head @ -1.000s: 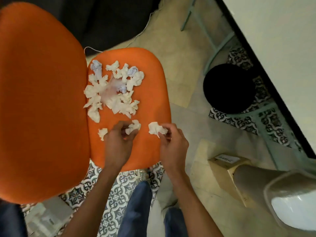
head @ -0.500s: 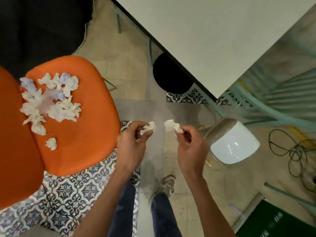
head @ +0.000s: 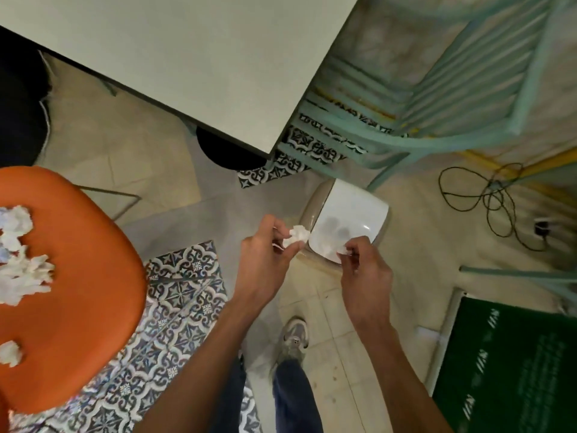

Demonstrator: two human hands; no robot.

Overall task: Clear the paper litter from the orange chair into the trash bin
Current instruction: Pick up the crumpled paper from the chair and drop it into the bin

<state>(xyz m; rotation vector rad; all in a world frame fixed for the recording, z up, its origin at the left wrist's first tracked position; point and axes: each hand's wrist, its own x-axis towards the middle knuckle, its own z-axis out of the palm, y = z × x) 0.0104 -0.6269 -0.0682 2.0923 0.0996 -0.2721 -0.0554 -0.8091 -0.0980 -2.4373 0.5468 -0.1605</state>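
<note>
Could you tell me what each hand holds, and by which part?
Left hand pinches a paper wad by its edge; right hand pinches a scrap, mostly hidden.

A teal chair (head: 527,89) stands beside the table (head: 187,57).

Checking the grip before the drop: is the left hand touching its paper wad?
Touching. The head view shows the left hand pinching the paper wad between thumb and fingertips.

Orange chair (head: 78,292) bears paper scraps (head: 26,278) (crumpled).
</note>
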